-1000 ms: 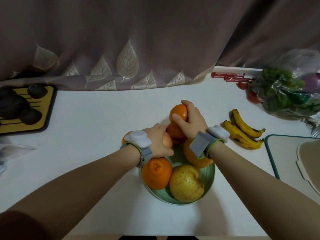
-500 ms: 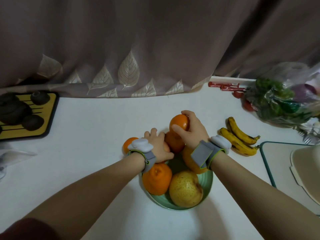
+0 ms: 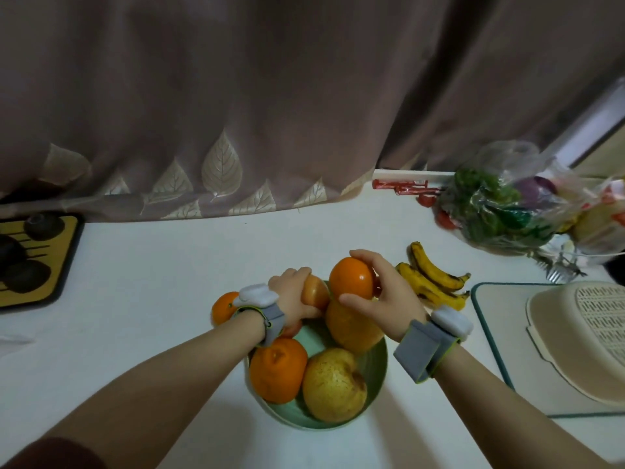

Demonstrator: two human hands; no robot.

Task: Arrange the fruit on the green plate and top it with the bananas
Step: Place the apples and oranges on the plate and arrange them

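My right hand (image 3: 382, 299) has its grip curled round a glossy round orange (image 3: 351, 278), held on top of a larger orange-yellow fruit (image 3: 351, 328) at the far side of the shallow green plate (image 3: 377, 367). My left hand (image 3: 294, 294) is clamped on a reddish-orange fruit (image 3: 316, 294) at the plate's far-left rim. Nearer me on the plate lie a dimpled tangerine (image 3: 278, 368) and a speckled yellow pear (image 3: 333, 384). The plate sits near the middle of the white bench (image 3: 152, 282), toward my edge.

I judge the pile the weak point: round fruit stacked on round fruit has little to seat in, so once I let go the top orange may roll off toward the bench's far edge, or nudge the fruit under my left grip over the rim. Another small orange (image 3: 224, 307) lies off the plate, just left of it.

The spotted yellow bananas (image 3: 433, 279) lie on the bench just right of the plate; my right forearm is between me and them. Beyond, a clear bag of vegetables (image 3: 500, 211); right, a cream colander (image 3: 581, 336); left, a yellow tray (image 3: 64, 231).
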